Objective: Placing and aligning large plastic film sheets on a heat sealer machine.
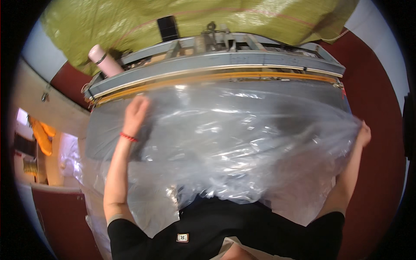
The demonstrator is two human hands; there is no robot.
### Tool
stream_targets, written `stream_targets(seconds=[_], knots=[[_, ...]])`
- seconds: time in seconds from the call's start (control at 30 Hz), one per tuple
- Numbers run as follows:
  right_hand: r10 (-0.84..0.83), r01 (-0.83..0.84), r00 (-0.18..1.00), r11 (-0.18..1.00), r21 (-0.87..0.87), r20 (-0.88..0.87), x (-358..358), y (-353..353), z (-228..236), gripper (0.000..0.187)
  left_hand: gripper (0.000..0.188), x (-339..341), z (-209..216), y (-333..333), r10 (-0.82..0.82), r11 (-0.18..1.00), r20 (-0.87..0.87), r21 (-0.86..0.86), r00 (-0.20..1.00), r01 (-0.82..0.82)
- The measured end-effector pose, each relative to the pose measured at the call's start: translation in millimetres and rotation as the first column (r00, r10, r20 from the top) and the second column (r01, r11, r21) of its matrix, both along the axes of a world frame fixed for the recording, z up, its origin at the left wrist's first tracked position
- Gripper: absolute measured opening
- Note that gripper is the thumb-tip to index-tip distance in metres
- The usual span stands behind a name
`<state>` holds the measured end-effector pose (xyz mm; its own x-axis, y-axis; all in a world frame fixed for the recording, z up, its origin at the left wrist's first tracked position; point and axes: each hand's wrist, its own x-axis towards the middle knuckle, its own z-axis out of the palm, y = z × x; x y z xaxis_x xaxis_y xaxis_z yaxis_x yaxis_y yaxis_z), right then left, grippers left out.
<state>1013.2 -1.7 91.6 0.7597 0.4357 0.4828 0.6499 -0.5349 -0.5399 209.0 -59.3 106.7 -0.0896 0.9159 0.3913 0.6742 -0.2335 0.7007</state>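
Observation:
A wide, crinkled sheet of clear plastic film stretches between my two hands, over a grey surface on the work table. At its right end my right hand is closed on a gathered corner, and folds fan out from the fist. My left hand, with a red bead bracelet at the wrist, is closed at the film's far left edge, slightly smeared by motion. The film's near part bunches up against my black shirt.
Along the far side runs a grey metal frame with an orange strip and a metal mechanism. A pink bottle leans at its left end. Behind hangs yellow-green woven sheeting with a black phone-like slab.

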Motion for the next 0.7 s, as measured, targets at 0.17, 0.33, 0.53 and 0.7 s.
stream_targets(seconds=[0.17, 0.33, 0.53, 0.7], knots=[[0.198, -0.284, 0.908, 0.939, 0.196, 0.368, 19.6, -0.6, 24.0, 0.037, 0.016, 94.6, 43.4, -5.5, -0.188, 0.959, 0.499, -0.091, 0.846, 0.267], [0.925, -0.902, 0.345, 0.374, 0.218, -0.159, -301.4, 1.3, 99.0, 0.028, 0.012, 110.7, 71.4, -34.9, -0.175, 0.93, 0.58, -0.169, 0.796, 0.328], [0.827, -0.836, -0.533, -0.481, 0.264, -0.181, -471.8, -32.1, 99.3, 0.039, 0.012, 119.1, 97.0, -52.1, -0.296, 0.914, 0.46, -0.117, 0.837, 0.387], [0.64, -0.69, -0.692, -0.449, 0.567, -0.335, -506.3, -41.6, 70.1, 0.011, 0.013, 107.6, 100.8, -62.2, -0.343, 0.936, 0.188, -0.016, 0.92, 0.352]])
